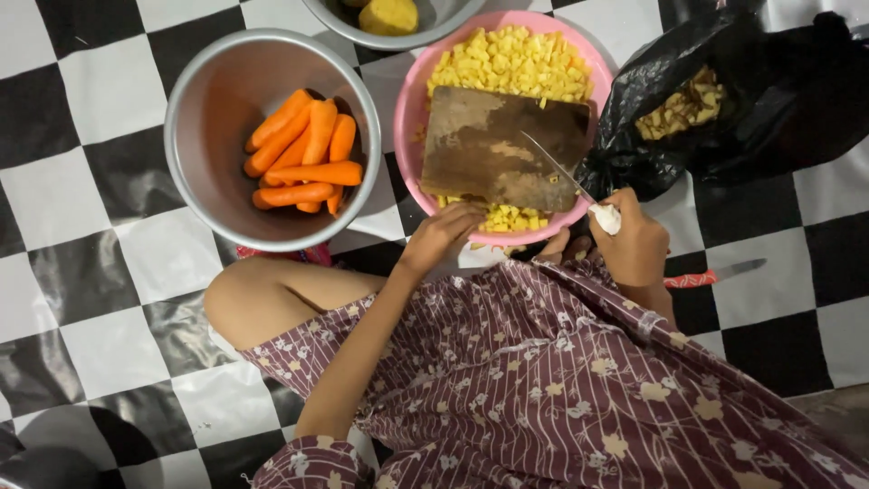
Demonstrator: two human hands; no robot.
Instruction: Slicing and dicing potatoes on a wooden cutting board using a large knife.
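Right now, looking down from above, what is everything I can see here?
carrots: about nine, orange, peeled, in the metal bowl
metal bowl: one, silver, upper left on the floor
pink basin: one, pink, top centre
diced pieces: many, yellow, in the pink basin
cutting board: one, brown wood, across the pink basin
second metal bowl: one, silver, top edge, holding a yellow chunk
black bag: one, top right, holding peelings
spare knife: one, red handle, on the floor at right
knife: one, white handle, blade over the board
left hand: at the basin's near rim
right hand: gripping the knife
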